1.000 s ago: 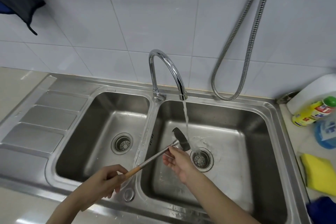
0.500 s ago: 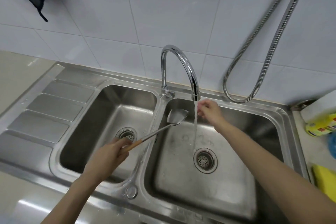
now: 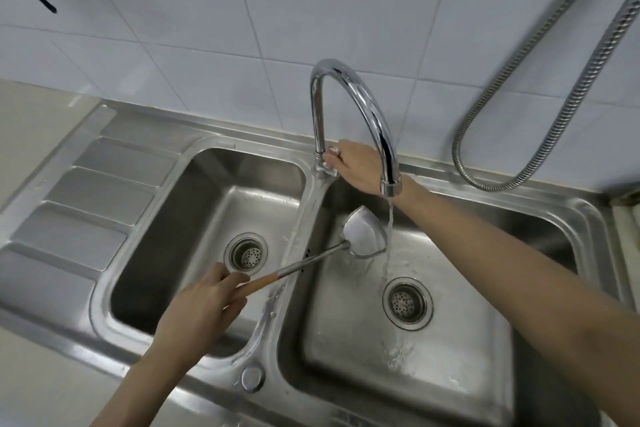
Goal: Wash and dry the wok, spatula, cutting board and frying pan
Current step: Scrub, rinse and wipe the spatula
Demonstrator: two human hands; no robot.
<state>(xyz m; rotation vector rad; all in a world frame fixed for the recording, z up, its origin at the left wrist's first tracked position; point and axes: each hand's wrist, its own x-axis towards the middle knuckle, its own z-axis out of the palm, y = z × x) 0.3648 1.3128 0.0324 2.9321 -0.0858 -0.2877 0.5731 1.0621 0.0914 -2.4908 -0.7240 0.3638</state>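
The left hand (image 3: pixel 204 305) grips the spatula (image 3: pixel 363 236) by its wooden handle, blade over the right basin beside the stream. The right hand (image 3: pixel 353 166) clasps the tap (image 3: pixel 349 107) base. A wet handle could slip, dropping it.

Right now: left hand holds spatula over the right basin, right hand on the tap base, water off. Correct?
Not quite: the head view shows water running from the tap. The rest holds: left hand, spatula, right hand.

The right hand (image 3: pixel 353 166) has left the water stream and now grips the faucet (image 3: pixel 349 107) base.
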